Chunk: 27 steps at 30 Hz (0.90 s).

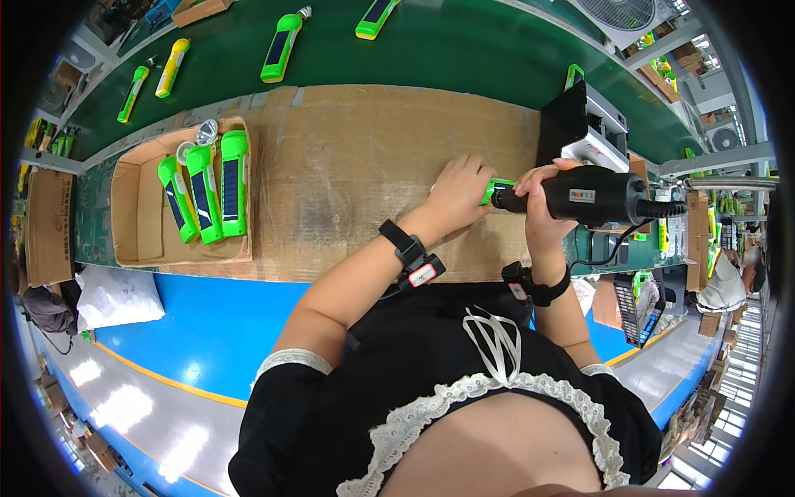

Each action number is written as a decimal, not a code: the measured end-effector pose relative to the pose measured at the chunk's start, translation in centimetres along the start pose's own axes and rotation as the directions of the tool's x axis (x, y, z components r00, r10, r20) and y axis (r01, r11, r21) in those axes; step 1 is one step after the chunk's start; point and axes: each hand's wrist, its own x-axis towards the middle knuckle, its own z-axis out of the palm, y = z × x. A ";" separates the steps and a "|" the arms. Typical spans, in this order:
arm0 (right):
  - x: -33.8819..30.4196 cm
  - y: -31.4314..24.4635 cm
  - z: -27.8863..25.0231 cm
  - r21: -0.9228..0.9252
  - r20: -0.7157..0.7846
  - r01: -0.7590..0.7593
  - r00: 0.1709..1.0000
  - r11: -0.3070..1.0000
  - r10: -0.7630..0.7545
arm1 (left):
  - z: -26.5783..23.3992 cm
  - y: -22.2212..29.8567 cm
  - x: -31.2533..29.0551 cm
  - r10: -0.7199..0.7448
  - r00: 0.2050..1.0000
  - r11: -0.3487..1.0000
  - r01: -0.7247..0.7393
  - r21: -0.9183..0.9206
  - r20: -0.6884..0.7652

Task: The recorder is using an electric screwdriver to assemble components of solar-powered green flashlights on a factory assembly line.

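A black electric screwdriver (603, 197) lies level in my right hand (544, 207), its fingers wrapped round the front of the body. The narrow tip points left and meets a bright green flashlight (487, 197) on the cardboard sheet (364, 157). My left hand (458, 192) is closed round that flashlight and hides most of it. A cable (617, 248) hangs from the tool's rear end. Both wrists wear black straps with small boxes on them.
To the left, a cardboard box (137, 224) holds several green flashlights (203, 189) with dark panels. A black and white machine (584, 132) stands at the right. More flashlights (281, 50) lie on the green belt (224, 58) beyond. A black crate (636, 308) sits at lower right.
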 end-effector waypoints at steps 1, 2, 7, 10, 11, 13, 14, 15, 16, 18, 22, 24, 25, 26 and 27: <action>0.0 -0.1 0.2 -0.001 -0.006 -0.009 1.000 1.000 0.009 | 0.1 -0.1 0.0 0.005 1.000 1.000 -0.005 -0.001 -0.019; 0.0 -0.1 0.2 -0.003 -0.010 -0.002 1.000 1.000 0.002 | 0.2 -0.2 0.0 0.013 0.999 1.000 -0.013 -0.002 -0.038; 0.1 -0.3 -0.2 -0.069 -0.025 -0.044 0.999 0.997 0.043 | 0.2 -0.2 0.3 0.022 1.000 0.999 -0.022 -0.031 -0.006; 0.7 -0.7 -1.8 0.086 -0.128 0.059 0.991 0.994 -0.048 | 0.1 -0.3 0.2 0.031 0.999 0.999 -0.031 -0.021 0.015; 0.9 -1.4 -2.9 0.137 -0.214 0.112 0.973 0.984 -0.081 | 0.1 -0.3 0.3 0.018 1.000 1.000 -0.018 -0.001 0.020; 1.8 -3.6 -5.5 0.113 -0.374 0.209 0.915 0.971 -0.154 | -0.1 -0.1 0.4 0.048 0.999 0.999 -0.048 -0.002 0.024; 2.4 -4.5 -7.0 0.040 -0.444 0.243 0.873 0.969 -0.201 | -0.2 0.1 0.4 0.044 0.999 0.999 -0.044 -0.010 0.018; 2.7 -4.9 -8.7 -0.075 -0.489 0.247 0.835 0.966 -0.251 | -0.2 0.4 0.5 0.044 0.999 0.999 -0.044 -0.007 0.032; 3.2 -5.2 -10.0 -0.186 -0.523 0.236 0.798 0.954 -0.300 | -0.3 0.6 0.4 0.071 0.996 0.997 -0.071 -0.010 0.050; 3.9 -5.3 -11.6 -0.275 -0.570 0.191 0.757 0.942 -0.320 | -0.4 0.6 0.5 0.029 0.998 0.999 -0.032 0.044 0.060; 4.6 -4.1 -13.5 -0.240 -0.576 0.121 0.781 0.963 -0.241 | -0.8 0.6 0.5 0.061 0.994 0.997 -0.065 0.045 0.093; 4.8 -3.0 -13.7 -0.237 -0.555 0.103 0.802 0.966 -0.222 | -1.0 0.7 0.6 0.059 0.993 0.997 -0.064 0.047 0.098; 4.9 -2.9 -13.4 -0.249 -0.549 0.095 0.806 0.964 -0.222 | -1.1 0.8 0.6 0.066 0.993 0.996 -0.072 0.050 0.102; 4.9 -2.3 -13.7 -0.284 -0.526 0.069 0.823 0.956 -0.216 | -1.2 1.0 0.7 0.055 0.991 0.997 -0.062 0.047 0.124; 5.0 -2.2 -13.5 -0.287 -0.521 0.030 0.834 0.957 -0.182 | -1.3 1.1 0.6 0.040 0.989 0.998 -0.047 0.046 0.144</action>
